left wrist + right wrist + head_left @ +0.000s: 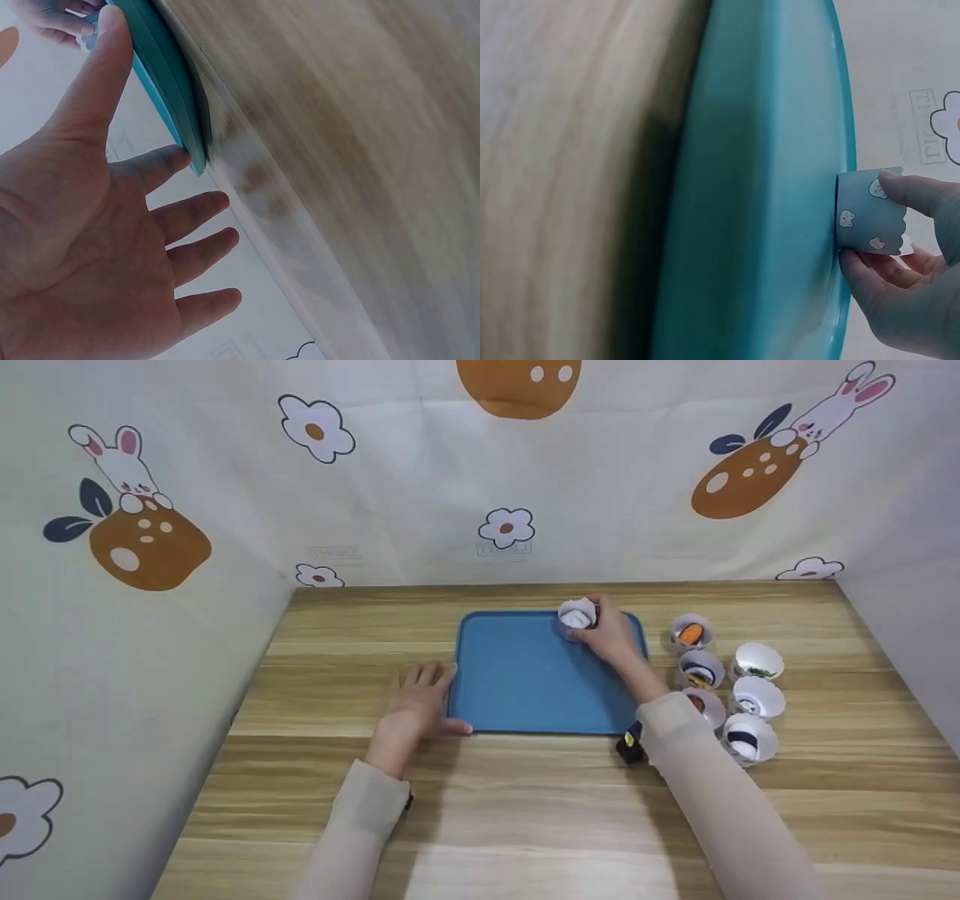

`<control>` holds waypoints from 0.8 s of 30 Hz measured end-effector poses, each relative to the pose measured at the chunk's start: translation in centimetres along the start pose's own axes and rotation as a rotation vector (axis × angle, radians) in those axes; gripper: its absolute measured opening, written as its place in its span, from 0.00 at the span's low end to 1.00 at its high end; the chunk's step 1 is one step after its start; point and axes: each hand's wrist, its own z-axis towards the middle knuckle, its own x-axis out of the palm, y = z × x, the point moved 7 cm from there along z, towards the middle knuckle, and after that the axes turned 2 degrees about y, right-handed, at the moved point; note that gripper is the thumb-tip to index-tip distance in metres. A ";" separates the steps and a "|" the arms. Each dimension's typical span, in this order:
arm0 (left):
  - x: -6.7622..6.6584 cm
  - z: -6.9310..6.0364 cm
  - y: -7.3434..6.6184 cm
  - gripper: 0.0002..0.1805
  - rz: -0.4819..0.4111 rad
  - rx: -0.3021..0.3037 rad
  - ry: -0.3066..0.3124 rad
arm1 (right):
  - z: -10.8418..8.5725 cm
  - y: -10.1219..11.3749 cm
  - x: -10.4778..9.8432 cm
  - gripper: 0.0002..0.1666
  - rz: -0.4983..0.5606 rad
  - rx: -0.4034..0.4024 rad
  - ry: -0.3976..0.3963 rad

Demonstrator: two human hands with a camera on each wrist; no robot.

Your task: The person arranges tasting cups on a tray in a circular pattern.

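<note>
A blue tray [540,682] lies on the wooden table. My right hand [611,634] pinches a paper baking cup [568,628] with a scalloped rim at the tray's back right; something white shows inside it. In the right wrist view, thumb and fingers clasp the cup [866,214], printed with small white animal faces, at the tray surface. My left hand [421,705] is spread beside the tray's left edge. In the left wrist view its fingers are straight, and thumb and index finger touch the tray's rim [169,82].
Right of the tray stand several paper cups holding small sushi-like pieces, among them one with an orange topping [690,634] and one with a dark band [742,744]. A small black object [630,746] sits by the right cuff. A patterned cloth [405,495] hangs behind the table.
</note>
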 end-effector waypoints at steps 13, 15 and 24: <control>-0.2 0.0 -0.1 0.59 0.000 -0.001 -0.009 | -0.4 0.2 -0.1 0.46 0.018 -0.033 0.035; -0.2 0.0 -0.1 0.59 0.003 -0.003 -0.009 | -0.5 0.3 -0.3 0.46 0.033 -0.036 0.037; 0.0 0.1 0.0 0.59 0.020 -0.007 -0.005 | -1.3 1.1 -1.2 0.45 0.045 -0.037 0.006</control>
